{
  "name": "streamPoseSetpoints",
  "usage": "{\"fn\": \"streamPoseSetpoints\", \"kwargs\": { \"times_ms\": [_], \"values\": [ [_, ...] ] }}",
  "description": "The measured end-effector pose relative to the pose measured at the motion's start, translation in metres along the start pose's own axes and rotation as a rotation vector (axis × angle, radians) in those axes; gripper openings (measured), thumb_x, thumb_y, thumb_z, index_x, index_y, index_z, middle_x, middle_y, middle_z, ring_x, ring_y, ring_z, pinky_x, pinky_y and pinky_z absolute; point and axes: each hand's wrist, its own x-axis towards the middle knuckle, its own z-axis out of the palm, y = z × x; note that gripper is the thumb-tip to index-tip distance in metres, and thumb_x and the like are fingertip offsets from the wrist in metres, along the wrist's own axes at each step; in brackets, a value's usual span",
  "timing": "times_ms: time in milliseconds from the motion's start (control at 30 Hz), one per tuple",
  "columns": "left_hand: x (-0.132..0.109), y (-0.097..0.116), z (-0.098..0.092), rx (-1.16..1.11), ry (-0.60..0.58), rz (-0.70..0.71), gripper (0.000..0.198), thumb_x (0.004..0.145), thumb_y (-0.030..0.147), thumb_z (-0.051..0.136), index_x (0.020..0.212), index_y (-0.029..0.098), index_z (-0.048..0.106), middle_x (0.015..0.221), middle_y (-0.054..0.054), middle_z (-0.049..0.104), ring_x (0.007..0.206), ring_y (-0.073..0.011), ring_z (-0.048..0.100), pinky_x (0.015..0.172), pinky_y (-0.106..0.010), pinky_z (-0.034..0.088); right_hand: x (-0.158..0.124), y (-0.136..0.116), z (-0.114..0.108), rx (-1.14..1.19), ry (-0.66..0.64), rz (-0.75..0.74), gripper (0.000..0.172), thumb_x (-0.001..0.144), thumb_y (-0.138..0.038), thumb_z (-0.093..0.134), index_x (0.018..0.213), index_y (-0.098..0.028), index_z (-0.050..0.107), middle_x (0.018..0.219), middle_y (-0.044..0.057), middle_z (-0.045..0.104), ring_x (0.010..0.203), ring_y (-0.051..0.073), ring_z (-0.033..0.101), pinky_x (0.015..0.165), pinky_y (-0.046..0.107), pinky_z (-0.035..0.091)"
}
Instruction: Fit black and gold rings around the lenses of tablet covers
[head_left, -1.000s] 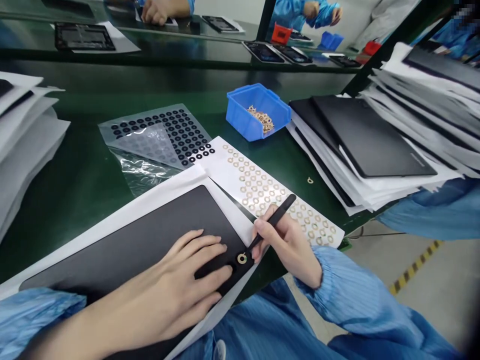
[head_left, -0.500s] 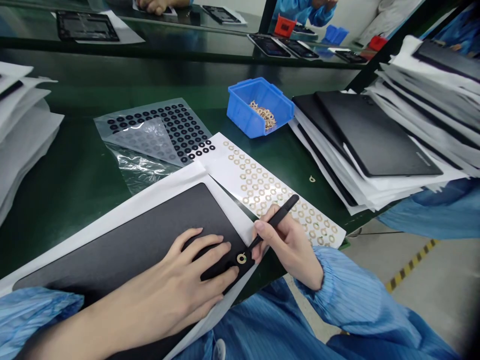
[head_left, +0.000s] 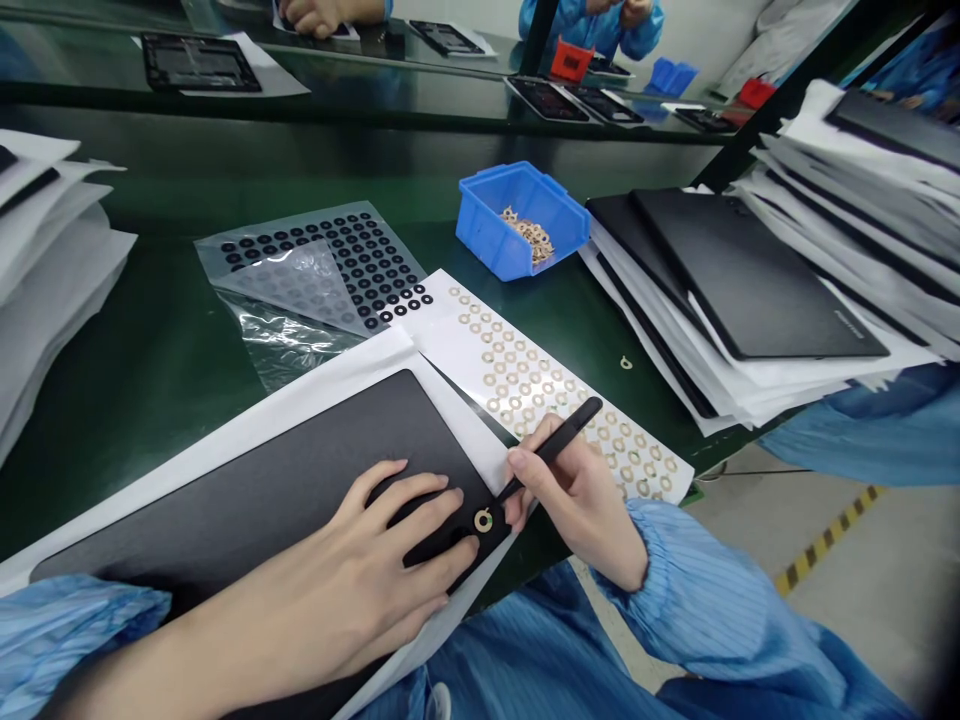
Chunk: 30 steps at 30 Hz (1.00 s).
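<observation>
Hands apart: the left hand [head_left: 375, 545] lies flat on a black laptop lid [head_left: 247, 490], the right hand [head_left: 574, 505] pinching black tweezers [head_left: 559, 445] at a gold ring [head_left: 484, 520]. That ring looks light and flimsy, best taken by its edge.

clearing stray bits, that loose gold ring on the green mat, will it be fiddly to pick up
Probably yes. The loose gold ring looks thin and flat, so it likely sits close against the green mat, hard to pinch. It seems very light, so a nudge could slide it; the black tweezers may suit better.
</observation>
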Motion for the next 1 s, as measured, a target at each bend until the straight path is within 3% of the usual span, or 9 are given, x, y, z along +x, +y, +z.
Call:
{"fn": "streamPoseSetpoints", "kwargs": {
  "times_ms": [400,667,1000],
  "values": [
    [0.003,0.0,0.003,0.024,0.026,-0.012,0.032,0.095,0.034,0.041,0.122,0.024,0.055,0.118,-0.002,0.06,0.113,-0.0229,0.047,0.101,-0.042,0.024,-0.005,0.005,0.0,-0.075,0.022,-0.151,0.02,0.089,-0.032,0.052,0.075,-0.021,0.045,0.051,-0.005,0.054,0.041,0.012,0.059,0.039,0.022,0.048],
    [0.011,0.009,0.006,0.138,0.064,-0.032,0.033,0.093,0.038,0.045,0.121,0.024,0.055,0.113,-0.002,0.062,0.105,-0.0226,0.05,0.097,-0.042,0.025,-0.013,0.007,-0.004,-0.027,0.05,-0.312,0.008,0.091,-0.023,0.049,0.084,-0.02,0.049,0.072,-0.001,0.054,0.053,0.012,0.062,0.047,0.025,0.053],
    [0.007,0.006,0.005,0.103,0.033,-0.029,0.031,0.094,0.026,0.042,0.123,0.023,0.052,0.118,-0.003,0.059,0.111,-0.0231,0.045,0.101,-0.046,0.023,-0.013,0.015,-0.006,-0.208,0.026,-0.5,0.005,0.087,-0.018,0.053,0.089,-0.022,0.05,0.074,0.001,0.056,0.064,0.016,0.06,0.057,0.031,0.048]
  ]
}}
